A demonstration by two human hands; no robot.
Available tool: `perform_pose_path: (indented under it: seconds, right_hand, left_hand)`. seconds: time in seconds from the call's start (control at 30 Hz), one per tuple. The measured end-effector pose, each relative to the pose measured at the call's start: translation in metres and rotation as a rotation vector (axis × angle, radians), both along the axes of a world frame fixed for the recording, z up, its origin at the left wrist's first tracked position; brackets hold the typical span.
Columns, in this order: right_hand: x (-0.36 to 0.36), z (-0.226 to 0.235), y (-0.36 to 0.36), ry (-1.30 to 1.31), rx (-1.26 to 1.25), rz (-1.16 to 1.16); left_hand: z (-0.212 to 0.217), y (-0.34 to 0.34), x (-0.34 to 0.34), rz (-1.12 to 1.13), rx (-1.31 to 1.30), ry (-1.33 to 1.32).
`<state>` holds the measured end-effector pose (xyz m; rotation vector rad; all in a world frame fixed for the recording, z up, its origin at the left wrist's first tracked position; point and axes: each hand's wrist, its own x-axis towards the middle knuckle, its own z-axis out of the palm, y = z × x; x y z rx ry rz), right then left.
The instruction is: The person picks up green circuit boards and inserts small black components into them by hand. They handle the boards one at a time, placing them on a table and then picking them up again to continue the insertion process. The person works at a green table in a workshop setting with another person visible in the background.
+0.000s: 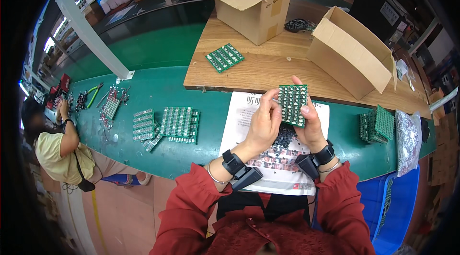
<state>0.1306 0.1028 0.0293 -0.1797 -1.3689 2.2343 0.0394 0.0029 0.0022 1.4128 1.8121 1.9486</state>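
A green circuit board panel (293,104) with rows of small pale parts is held upright between my two hands, over a printed paper sheet (239,116). My left hand (264,123) has its fingers bent against the panel's left edge. Along the right edge, my right hand (310,123) grips it with the thumb in front and fingers partly hidden behind. Below the panel, a heap of small black pieces (286,139) lies on the sheet, partly covered by my hands.
Stacked panels lie left (179,123) and right (376,124); another panel (225,57) rests on the wooden board (263,66). Two open cardboard boxes (275,18) (350,49) stand there. A plastic bag (407,142) sits above a blue bin (402,202). A co-worker (62,152) sits left near pliers (95,95).
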Motion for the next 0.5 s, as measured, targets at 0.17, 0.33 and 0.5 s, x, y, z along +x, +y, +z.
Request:
perform_pose_path:
  seconds: [0.17,0.33,0.5]
  right_hand:
    - [0.001,-0.003,-0.001,-0.065,0.272,-0.017]
    - [0.005,-0.006,0.001,-0.018,0.075,0.03]
    - [-0.002,-0.002,-0.002,0.001,-0.013,0.056]
  left_hand:
    - [0.003,0.0,0.001,0.033,-0.022,0.023]
    - [0.002,0.002,0.003,0.021,-0.047,0.027]
    - [-0.005,-0.001,-0.006,0.035,0.003,-0.044]
